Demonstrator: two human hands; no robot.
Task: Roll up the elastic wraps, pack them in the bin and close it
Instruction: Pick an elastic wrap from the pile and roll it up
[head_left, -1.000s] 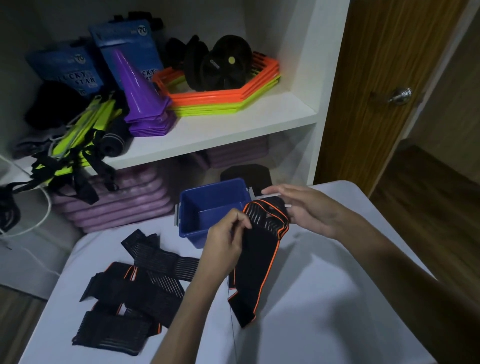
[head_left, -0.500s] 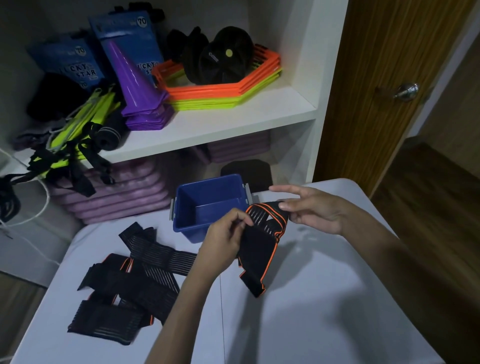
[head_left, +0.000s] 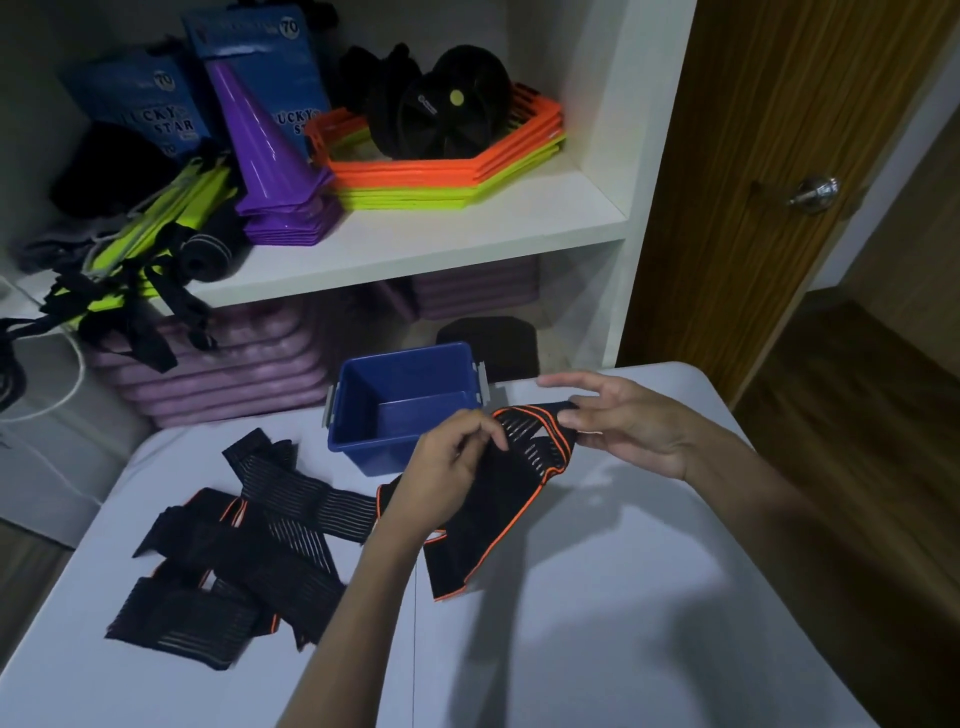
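Note:
A black elastic wrap with orange edging (head_left: 511, 483) is held above the white table (head_left: 597, 623), its tail drooping onto the surface. My left hand (head_left: 447, 475) pinches its rolled upper end from the left. My right hand (head_left: 623, 423) holds the same end from the right between thumb and fingers, the upper fingers stretched out. Just behind the hands stands an open blue bin (head_left: 402, 402), nothing visible inside it. Several more black wraps (head_left: 234, 545) lie unrolled in a loose pile on the left of the table.
A black lid-like piece (head_left: 488, 343) sits behind the bin. The white shelf unit (head_left: 415, 239) holds purple cones (head_left: 270, 156), orange and yellow hexagon rings (head_left: 467, 166) and green straps. Purple mats are stacked below. A wooden door (head_left: 779, 156) is at right.
The hanging tail of the wrap has grown shorter as the upper end was wound between both hands. The hands stayed in front of the bin.

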